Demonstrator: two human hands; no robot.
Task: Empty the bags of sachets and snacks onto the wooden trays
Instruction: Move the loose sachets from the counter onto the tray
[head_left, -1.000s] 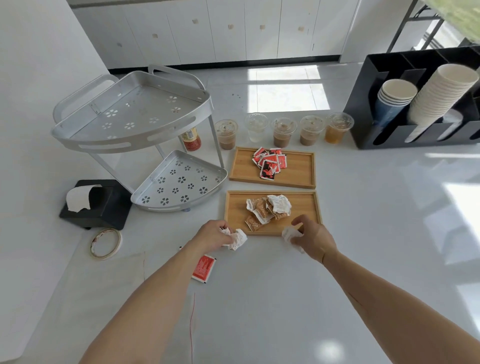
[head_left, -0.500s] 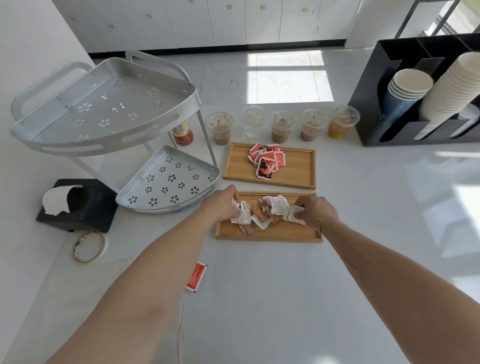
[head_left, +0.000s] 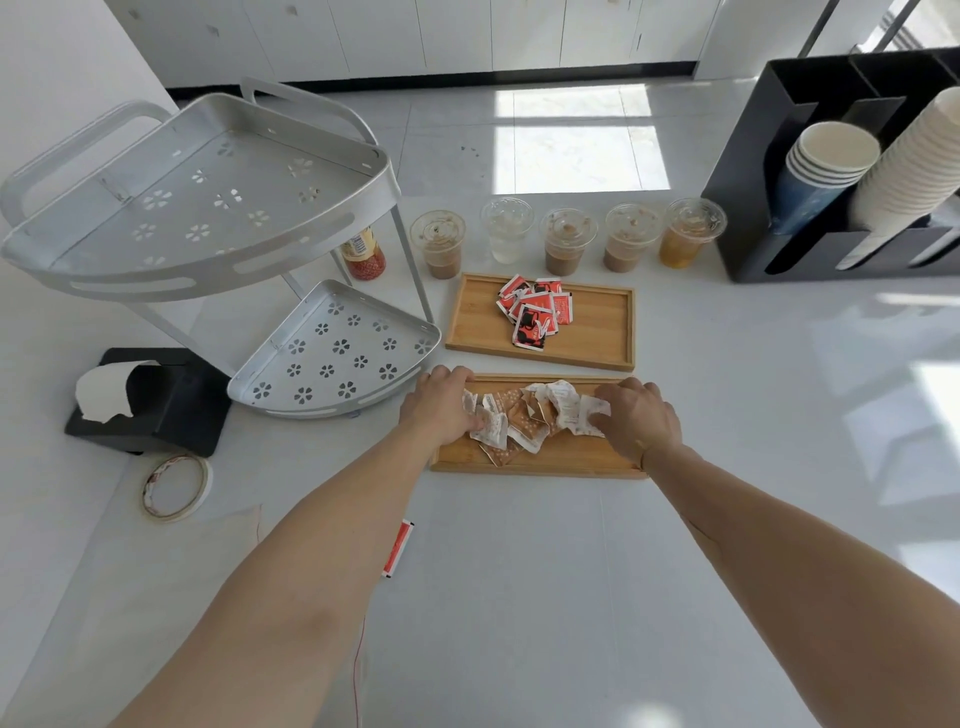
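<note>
Over the near wooden tray (head_left: 537, 464), our left hand (head_left: 441, 410) and right hand (head_left: 636, 418) each grip crumpled sachets (head_left: 524, 421).

Both arms out fwd, left hand (head_left: 441, 408) & right hand (head_left: 636, 418) palm-down (fingers curled, knuckles up).

An office pantry or café drinks counter; a black cup dispenser (head_left: 789, 171) holds stacked paper cups (head_left: 831, 156); lidded iced drinks (head_left: 569, 241) line the white counter (head_left: 519, 597); white cabinets (head_left: 415, 36) stand behind.
</note>
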